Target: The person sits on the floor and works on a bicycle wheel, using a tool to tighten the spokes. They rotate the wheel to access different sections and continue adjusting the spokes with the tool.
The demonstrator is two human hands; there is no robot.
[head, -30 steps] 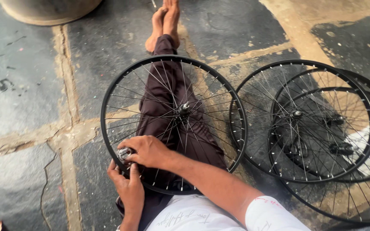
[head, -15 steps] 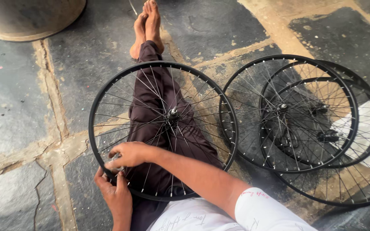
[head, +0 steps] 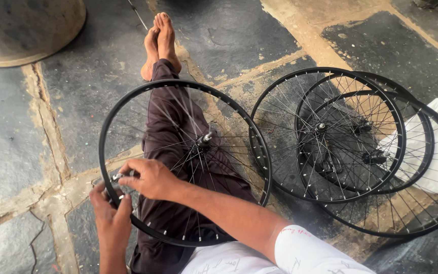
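A black wheel rim (head: 128, 109) with silver spokes lies over dark maroon trousers (head: 171, 122) on grey stone floor (head: 6, 152).

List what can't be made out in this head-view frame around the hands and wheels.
- Small metal tool at the wheel rim: mostly covered by the right hand and left hand; its type is unclear.
- Rim under the hands: hidden by them.
- Stacked wheels: overlapping spokes blur how many hubs lie there.
- Round stone-like object: cut off by the top-left edge.

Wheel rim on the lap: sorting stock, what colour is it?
Black rim, with silver spokes; head view shows it.
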